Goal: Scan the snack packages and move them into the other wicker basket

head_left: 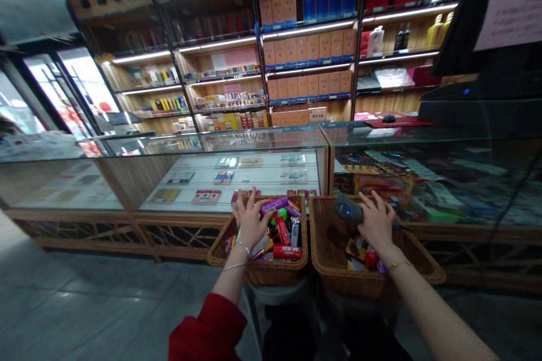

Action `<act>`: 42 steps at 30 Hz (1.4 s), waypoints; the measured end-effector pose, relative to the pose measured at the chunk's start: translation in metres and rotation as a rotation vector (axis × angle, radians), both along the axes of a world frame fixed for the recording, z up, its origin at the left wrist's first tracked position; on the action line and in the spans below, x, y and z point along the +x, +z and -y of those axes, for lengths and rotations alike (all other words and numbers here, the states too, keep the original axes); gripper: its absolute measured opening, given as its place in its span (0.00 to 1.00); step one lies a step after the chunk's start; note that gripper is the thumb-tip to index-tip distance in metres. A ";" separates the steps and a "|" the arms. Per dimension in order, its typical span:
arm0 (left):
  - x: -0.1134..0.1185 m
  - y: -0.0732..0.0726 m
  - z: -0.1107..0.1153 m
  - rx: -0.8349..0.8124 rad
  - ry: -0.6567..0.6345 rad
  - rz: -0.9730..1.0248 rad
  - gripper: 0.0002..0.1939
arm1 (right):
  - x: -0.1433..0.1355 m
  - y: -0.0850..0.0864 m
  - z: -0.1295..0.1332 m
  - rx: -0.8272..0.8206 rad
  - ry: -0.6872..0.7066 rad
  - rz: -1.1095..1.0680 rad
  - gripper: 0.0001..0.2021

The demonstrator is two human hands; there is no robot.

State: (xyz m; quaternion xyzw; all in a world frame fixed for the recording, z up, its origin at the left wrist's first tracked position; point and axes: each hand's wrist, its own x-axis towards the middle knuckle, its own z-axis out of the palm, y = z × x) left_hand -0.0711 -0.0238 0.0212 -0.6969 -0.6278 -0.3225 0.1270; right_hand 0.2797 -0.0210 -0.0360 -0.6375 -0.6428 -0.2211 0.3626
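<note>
My left hand (250,225) reaches over the left wicker basket (215,254), fingers spread. Beside its fingertips lies a purple candy tube (274,205); whether they touch it I cannot tell. Heaped in that basket are several colourful sweets, among them a red tube (283,231), another red roll (287,251) and a blue-and-silver packet (295,231). Above the right wicker basket (432,275), my right hand (376,223) grips a dark barcode scanner (348,210) with a small blue light, its head pointing left. A few packets (356,254) lie in the basket below, partly covered by my hand and wrist.
A glass display counter (237,180) stands right behind the baskets, with flat packs inside. On its top right sit a dark monitor (461,39) and a mouse (388,119). Shelves of boxes (311,51) line the back wall. A dark cable (519,192) hangs at right.
</note>
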 end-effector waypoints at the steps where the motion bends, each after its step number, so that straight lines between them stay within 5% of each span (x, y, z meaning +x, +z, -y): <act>1: -0.002 0.000 0.002 -0.001 0.006 0.016 0.18 | 0.001 -0.002 -0.001 0.003 0.003 0.000 0.17; 7: -0.006 -0.001 0.006 0.020 0.089 0.089 0.28 | 0.006 -0.008 -0.004 0.012 0.008 0.006 0.16; 16: 0.016 -0.011 -0.006 0.074 0.099 0.016 0.29 | 0.012 -0.005 -0.002 0.001 -0.028 -0.005 0.17; 28: 0.099 -0.002 -0.020 0.033 -0.109 -0.078 0.28 | 0.042 0.004 0.009 -0.044 -0.076 -0.044 0.19; 42: 0.191 -0.025 -0.036 -0.161 -0.299 -0.246 0.30 | 0.083 -0.005 0.005 -0.065 -0.152 -0.076 0.19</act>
